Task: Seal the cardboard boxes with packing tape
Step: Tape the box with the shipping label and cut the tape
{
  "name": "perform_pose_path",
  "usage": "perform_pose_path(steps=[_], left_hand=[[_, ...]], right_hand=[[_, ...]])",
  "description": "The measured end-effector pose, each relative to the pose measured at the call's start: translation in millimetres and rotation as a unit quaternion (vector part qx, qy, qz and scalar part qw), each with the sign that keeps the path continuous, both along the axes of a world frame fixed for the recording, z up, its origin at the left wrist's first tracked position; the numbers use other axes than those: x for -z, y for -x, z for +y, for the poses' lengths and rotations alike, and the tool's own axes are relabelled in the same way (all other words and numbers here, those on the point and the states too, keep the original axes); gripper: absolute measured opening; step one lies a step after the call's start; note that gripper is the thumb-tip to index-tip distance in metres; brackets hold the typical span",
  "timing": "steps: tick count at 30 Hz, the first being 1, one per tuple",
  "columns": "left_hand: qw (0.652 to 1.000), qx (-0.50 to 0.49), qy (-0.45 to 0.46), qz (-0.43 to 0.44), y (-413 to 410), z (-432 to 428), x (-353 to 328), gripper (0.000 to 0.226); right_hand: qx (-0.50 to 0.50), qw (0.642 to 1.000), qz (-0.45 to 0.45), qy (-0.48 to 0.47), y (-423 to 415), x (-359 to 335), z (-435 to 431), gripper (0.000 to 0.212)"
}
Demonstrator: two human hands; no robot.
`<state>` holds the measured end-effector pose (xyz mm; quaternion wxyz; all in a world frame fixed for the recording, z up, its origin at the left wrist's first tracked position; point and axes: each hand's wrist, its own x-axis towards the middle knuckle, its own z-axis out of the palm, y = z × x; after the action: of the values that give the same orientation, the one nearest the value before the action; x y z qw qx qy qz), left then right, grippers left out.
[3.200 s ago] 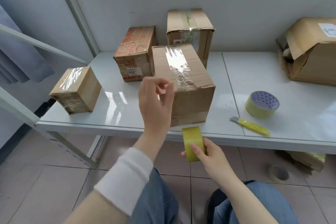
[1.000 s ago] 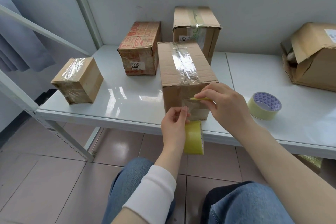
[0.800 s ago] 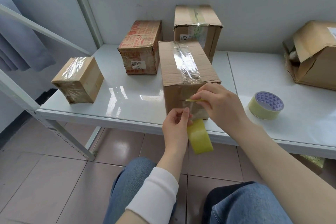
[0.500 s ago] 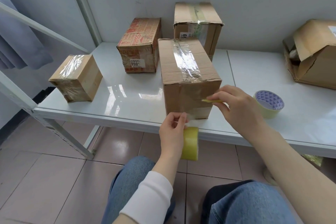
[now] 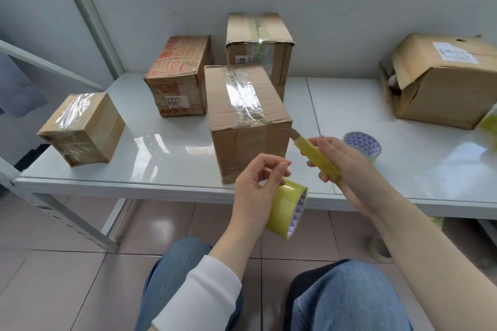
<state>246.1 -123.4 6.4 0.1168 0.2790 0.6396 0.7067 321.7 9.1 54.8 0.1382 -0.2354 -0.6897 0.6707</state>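
– What has the left hand [image 5: 258, 183] got?

– The yellow tape roll [image 5: 286, 209], held below the table [image 5: 166, 148] edge, at six o'clock from the middle box [image 5: 247, 121]. Thumb and forefinger are pinched together over the top of the roll, and the other fingers are curled.

– And the right hand [image 5: 344, 166]?

– Its fingers are wrapped round a yellow cutter [image 5: 314, 154]. The blade points to eleven o'clock, with its tip just beside the middle box's right front edge. I cannot tell whether it touches.

– How many boxes?

– Five on the table. The middle one has clear tape along its top. A small box [image 5: 80, 129] sits at nine o'clock from it, also taped. A red-printed box [image 5: 180, 75] is at eleven, a back box [image 5: 258, 40] at twelve against the wall, and an open box [image 5: 443, 80] with a flap up at two.

– Rolls of tape?

– Three that I can be sure of: the held one, a second roll [image 5: 363, 144] lying flat on the table just behind the right hand, and a third roll [image 5: 379, 250] on the floor at four o'clock.

– Cutters?

– One.
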Motion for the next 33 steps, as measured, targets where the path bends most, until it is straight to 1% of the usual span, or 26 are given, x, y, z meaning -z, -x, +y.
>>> perform_pose_path(steps=[1, 2, 3, 4, 6, 8, 12, 14, 17, 19, 21, 22, 24, 26, 28, 31, 33], left_hand=[[1.0, 0.009, 0.002, 0.004, -2, 4, -1, 0.018], [1.0, 0.017, 0.006, 0.008, -5, 8, -2, 0.019], [1.0, 0.025, 0.01, 0.011, -7, 13, -3, 0.02], [0.999, 0.031, 0.012, 0.01, -10, 18, -3, 0.021], [0.999, 0.037, 0.013, 0.002, -13, 28, -4, 0.023], [0.999, 0.049, 0.018, -0.004, -16, 40, -4, 0.021], [0.997, 0.063, 0.033, -0.014, -19, 65, -3, 0.016], [0.996, 0.072, 0.04, -0.016, -18, 78, -2, 0.018], [0.996, 0.073, 0.038, -0.017, -14, 94, 6, 0.036], [0.997, 0.063, 0.052, -0.016, -12, 103, 11, 0.052], [0.997, 0.046, 0.051, -0.042, -8, 110, 14, 0.072], [0.997, 0.03, 0.049, -0.058, -5, 112, 16, 0.072], [0.994, 0.011, 0.066, -0.083, 3, 113, 19, 0.054], [0.988, 0.042, 0.103, -0.107, 11, 115, 26, 0.034], [0.982, 0.078, 0.131, -0.109, 16, 117, 33, 0.019], [0.984, 0.087, 0.109, -0.11, 18, 120, 38, 0.015], [0.985, 0.093, 0.089, -0.113, 18, 122, 39, 0.015]], right_hand=[[-0.008, 1.0, -0.006, -0.005, -3, -2, 2, 0.047], [-0.015, 1.0, -0.013, -0.011, -5, -5, 4, 0.054], [-0.024, 0.999, -0.018, -0.015, -7, -6, 6, 0.054], [-0.029, 0.999, -0.024, -0.019, -10, -7, 8, 0.048], [-0.03, 0.999, -0.026, -0.034, -15, -7, 15, 0.029], [-0.015, 0.999, -0.015, -0.036, -20, -4, 24, 0.015], [0.059, 0.998, 0.019, -0.026, -25, 3, 39, 0.006], [0.112, 0.993, 0.033, -0.021, -25, 5, 48, 0.005], [0.172, 0.983, 0.041, -0.04, -21, 8, 60, 0.004], [0.185, 0.981, 0.043, -0.039, -15, 9, 66, 0.004], [0.19, 0.98, 0.052, -0.022, -10, 8, 73, 0.007], [0.191, 0.98, 0.055, -0.015, -7, 7, 76, 0.008], [0.191, 0.98, 0.052, -0.014, -3, 6, 85, 0.008], [0.182, 0.983, 0.035, -0.019, 4, 8, 93, 0.006], [0.17, 0.985, -0.007, -0.024, 13, 18, 103, 0.008], [0.17, 0.979, -0.1, -0.053, 22, 37, 119, 0.022], [0.165, 0.968, -0.15, -0.112, 24, 48, 125, 0.028]])
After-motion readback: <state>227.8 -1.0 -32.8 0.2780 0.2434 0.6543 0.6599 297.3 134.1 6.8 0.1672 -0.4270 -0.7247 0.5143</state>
